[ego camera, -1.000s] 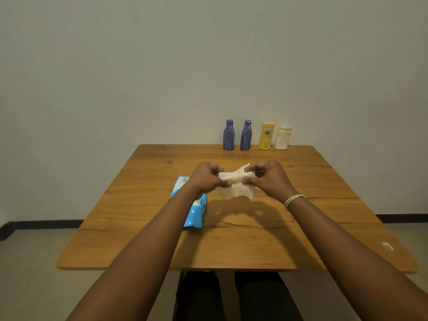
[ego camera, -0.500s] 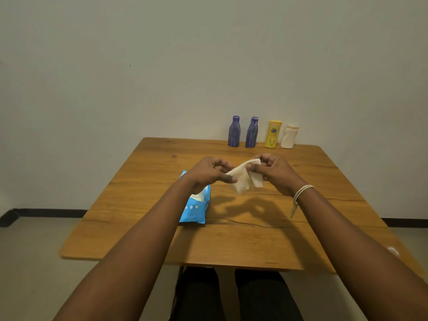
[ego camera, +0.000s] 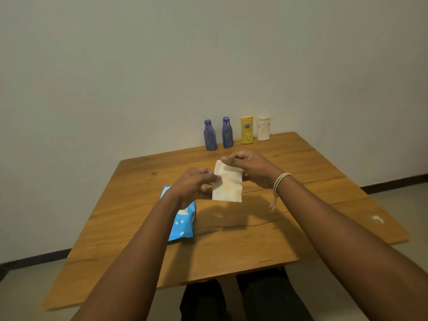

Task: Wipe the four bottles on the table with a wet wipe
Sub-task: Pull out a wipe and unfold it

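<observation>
- Four bottles are standing in a row at the far edge of the surface (ego camera: 143,205), well apart from the hands: two blue bottles (ego camera: 210,135), a yellow bottle (ego camera: 247,130) and a white bottle (ego camera: 263,128); by my judgement, none is wiped yet.
- Both hands are pinching the wet wipe (ego camera: 227,183): left hand (ego camera: 193,185) at its left edge, right hand (ego camera: 251,167) at its top.
- Wipes pack (ego camera: 183,222) is lying near-left.

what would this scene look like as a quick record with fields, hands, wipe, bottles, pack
left hand: pinches the wipe's left edge
right hand: pinches the wipe's top right
wet wipe: opened out, held above the table
bottles: two blue, one yellow, one white, upright in a row at the far edge, untouched
wipe pack: lying under the left wrist
</observation>
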`<state>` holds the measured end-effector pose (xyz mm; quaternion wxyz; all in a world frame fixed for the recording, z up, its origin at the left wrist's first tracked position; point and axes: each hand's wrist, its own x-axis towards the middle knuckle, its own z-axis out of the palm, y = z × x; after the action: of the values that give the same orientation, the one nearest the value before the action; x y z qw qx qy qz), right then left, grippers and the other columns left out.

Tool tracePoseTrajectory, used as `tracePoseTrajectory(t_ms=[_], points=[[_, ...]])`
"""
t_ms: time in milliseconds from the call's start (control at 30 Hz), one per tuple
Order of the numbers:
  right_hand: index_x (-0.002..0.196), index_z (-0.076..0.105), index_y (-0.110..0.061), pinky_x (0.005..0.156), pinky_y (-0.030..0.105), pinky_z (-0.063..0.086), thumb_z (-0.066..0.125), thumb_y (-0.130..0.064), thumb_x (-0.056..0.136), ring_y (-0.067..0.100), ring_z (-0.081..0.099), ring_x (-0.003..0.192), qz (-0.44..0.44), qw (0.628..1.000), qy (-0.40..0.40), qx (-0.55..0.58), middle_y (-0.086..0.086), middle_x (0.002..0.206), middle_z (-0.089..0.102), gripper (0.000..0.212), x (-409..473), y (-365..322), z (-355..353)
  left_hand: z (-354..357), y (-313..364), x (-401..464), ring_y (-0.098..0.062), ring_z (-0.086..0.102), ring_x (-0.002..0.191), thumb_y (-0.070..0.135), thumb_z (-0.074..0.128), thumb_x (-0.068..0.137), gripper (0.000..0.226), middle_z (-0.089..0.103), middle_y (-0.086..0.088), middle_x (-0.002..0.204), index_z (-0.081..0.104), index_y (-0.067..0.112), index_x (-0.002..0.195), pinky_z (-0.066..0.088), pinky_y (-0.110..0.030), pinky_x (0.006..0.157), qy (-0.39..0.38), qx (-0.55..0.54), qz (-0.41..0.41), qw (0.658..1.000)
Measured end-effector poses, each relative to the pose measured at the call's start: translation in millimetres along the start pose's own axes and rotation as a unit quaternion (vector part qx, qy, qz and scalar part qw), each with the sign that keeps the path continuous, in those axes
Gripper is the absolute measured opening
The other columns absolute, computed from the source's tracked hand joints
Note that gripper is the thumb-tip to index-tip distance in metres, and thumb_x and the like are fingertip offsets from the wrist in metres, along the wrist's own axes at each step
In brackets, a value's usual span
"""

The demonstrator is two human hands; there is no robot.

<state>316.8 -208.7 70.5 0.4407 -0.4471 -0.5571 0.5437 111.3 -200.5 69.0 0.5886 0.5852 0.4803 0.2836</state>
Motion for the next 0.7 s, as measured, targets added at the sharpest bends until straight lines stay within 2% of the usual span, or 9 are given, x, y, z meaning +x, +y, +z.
tracePoseTrajectory(t_ms=[67, 167, 233, 300, 400, 533, 700], points=[[0.107, 0.071, -0.011, 0.072, 0.03, 0.058, 0.074, -0.016, 0.086, 0.019, 0.069, 0.092, 0.013, 0.998, -0.031, 0.052, 0.005, 0.103, 0.071, 0.021, -0.8, 0.0, -3.0, 5.5, 1.3, -1.4, -0.034, 0.069, 0.098, 0.008, 0.069, 0.091, 0.032, 0.071, -0.025, 0.115, 0.062, -0.009, 0.117, 0.062, -0.04, 0.083, 0.01, -0.016, 0.002, 1.0], [0.129, 0.06, -0.007, 0.084, 0.037, 0.059, 0.079, -0.005, 0.077, 0.03, 0.067, 0.11, 0.031, 0.989, -0.052, 0.134, 0.013, 0.121, 0.067, 0.056, 1.4, 0.8, -7.4, 11.1, 3.8, -3.6, -0.03, 0.071, 0.099, 0.002, 0.064, 0.093, 0.023, 0.073, -0.02, 0.113, 0.067, 0.01, 0.115, 0.063, -0.038, 0.079, 0.027, -0.063, 0.03, 0.997], [0.132, 0.057, -0.004, 0.084, 0.037, 0.06, 0.076, -0.006, 0.075, 0.031, 0.068, 0.109, 0.045, 0.984, -0.06, 0.163, 0.017, 0.123, 0.067, 0.06, 2.5, 3.2, -6.8, 10.1, 4.6, -3.3, -0.031, 0.071, 0.098, 0.001, 0.064, 0.093, 0.024, 0.073, -0.017, 0.11, 0.066, 0.015, 0.113, 0.059, -0.045, 0.087, 0.039, -0.097, 0.042, 0.994], [0.126, 0.06, -0.004, 0.084, 0.037, 0.058, 0.072, -0.003, 0.08, 0.026, 0.07, 0.097, 0.065, 0.983, -0.072, 0.155, 0.016, 0.113, 0.07, 0.048, 0.6, 6.1, -4.7, 8.3, 4.3, -1.3, -0.028, 0.072, 0.094, 0.0, 0.063, 0.094, 0.023, 0.075, -0.016, 0.105, 0.067, 0.015, 0.111, 0.057, -0.048, 0.09, 0.044, -0.108, 0.047, 0.992], [0.107, 0.069, -0.011, 0.074, 0.037, 0.055, 0.063, 0.004, 0.089, 0.017, 0.066, 0.074, 0.063, 0.99, -0.068, 0.106, 0.009, 0.093, 0.069, 0.024, -2.6, 8.9, -1.2, 5.7, 5.7, -0.9, -0.022, 0.073, 0.084, -0.003, 0.062, 0.092, 0.021, 0.076, -0.01, 0.095, 0.071, 0.015, 0.099, 0.059, -0.042, 0.082, 0.042, -0.105, 0.065, 0.991], [0.094, 0.069, -0.009, 0.059, 0.025, 0.057, 0.055, 0.002, 0.096, 0.018, 0.064, 0.079, 0.044, 0.989, -0.036, 0.135, 0.011, 0.099, 0.066, 0.017, -4.6, 2.8, 2.5, 0.1, 5.2, -2.5, -0.021, 0.075, 0.089, -0.002, 0.063, 0.093, 0.02, 0.078, -0.006, 0.097, 0.072, 0.012, 0.105, 0.062, -0.028, 0.069, 0.042, -0.101, 0.092, 0.99], [0.087, 0.065, -0.006, 0.063, 0.026, 0.06, 0.048, 0.001, 0.1, 0.025, 0.068, 0.089, 0.046, 0.99, -0.017, 0.132, 0.017, 0.105, 0.064, 0.023, 0.4, -2.5, 2.4, -6.0, 4.6, -2.6, -0.018, 0.075, 0.092, -0.004, 0.063, 0.092, 0.02, 0.077, -0.006, 0.1, 0.075, 0.011, 0.099, 0.061, -0.026, 0.073, 0.056, -0.076, 0.144, 0.985]])
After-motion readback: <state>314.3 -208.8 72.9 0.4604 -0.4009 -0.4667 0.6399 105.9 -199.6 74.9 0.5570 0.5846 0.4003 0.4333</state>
